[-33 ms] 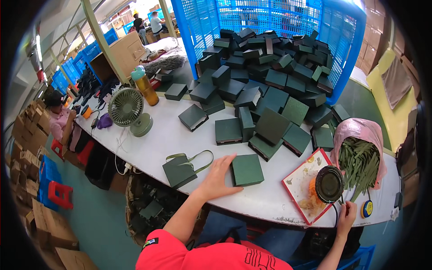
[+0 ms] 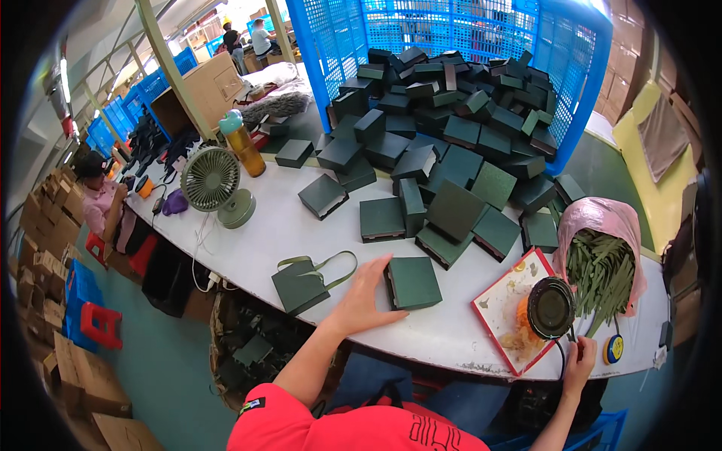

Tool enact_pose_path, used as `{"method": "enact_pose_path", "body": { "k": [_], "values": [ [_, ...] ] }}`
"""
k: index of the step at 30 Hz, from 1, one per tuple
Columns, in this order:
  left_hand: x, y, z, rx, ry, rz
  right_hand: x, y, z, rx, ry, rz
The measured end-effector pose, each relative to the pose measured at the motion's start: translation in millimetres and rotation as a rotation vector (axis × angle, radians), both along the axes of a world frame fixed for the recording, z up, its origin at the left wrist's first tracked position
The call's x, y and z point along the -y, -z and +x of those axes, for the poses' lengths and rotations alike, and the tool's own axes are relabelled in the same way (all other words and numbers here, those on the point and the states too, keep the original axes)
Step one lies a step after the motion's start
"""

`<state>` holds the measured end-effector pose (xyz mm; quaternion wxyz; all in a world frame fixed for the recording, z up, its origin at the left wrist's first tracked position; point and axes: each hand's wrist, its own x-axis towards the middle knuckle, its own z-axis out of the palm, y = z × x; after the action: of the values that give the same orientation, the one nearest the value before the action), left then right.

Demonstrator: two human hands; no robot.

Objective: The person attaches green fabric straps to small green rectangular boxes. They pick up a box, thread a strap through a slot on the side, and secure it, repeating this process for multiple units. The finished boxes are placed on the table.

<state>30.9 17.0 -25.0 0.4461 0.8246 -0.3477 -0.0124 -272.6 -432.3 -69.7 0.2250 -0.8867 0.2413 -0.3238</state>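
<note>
My left hand point(image 2: 363, 302) lies on the white table with thumb and fingers spread along the left side of a dark green box point(image 2: 416, 283), touching its edge. Left of that hand is another green box point(image 2: 301, 289) with a loop of green ribbon. At the table's front edge, my right hand point(image 2: 579, 359) is closed by a black cord; what its fingers hold is hidden. Just above it, a round black pot point(image 2: 550, 308) with an orange lower part stands over a red-rimmed tray point(image 2: 489, 316). A pink bag point(image 2: 602, 214) full of green ribbon strips point(image 2: 599, 270) sits beyond.
A blue crate point(image 2: 579, 83) spills many green boxes point(image 2: 455, 209) onto the table. A green fan point(image 2: 212, 180) and an amber bottle point(image 2: 244, 146) stand at the left. A blue-and-yellow round case point(image 2: 614, 348) lies at the right. Another person point(image 2: 104, 199) sits far left.
The green box by my left hand has tilted or turned slightly, showing more of its left side. My right hand has barely moved.
</note>
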Motion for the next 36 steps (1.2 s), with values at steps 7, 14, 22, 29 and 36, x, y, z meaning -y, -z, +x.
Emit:
{"method": "enact_pose_path", "body": {
  "k": [7,14,22,29,36],
  "values": [
    [16,-46,1,0.291,0.041,-0.025,9,9,-8,-0.015,-0.03,-0.003],
    [40,-37,-9,0.292,0.286,0.475,11,12,-6,-0.038,0.039,-0.04],
    [31,-23,-17,0.245,0.046,0.55,1,13,-6,0.079,0.052,-0.131],
    [34,-10,-14,0.297,0.006,0.421,21,37,-19,0.149,0.092,-0.012],
    [37,-1,-12,0.322,-0.032,0.284,51,64,-25,0.259,0.139,0.289]
  ]
}}
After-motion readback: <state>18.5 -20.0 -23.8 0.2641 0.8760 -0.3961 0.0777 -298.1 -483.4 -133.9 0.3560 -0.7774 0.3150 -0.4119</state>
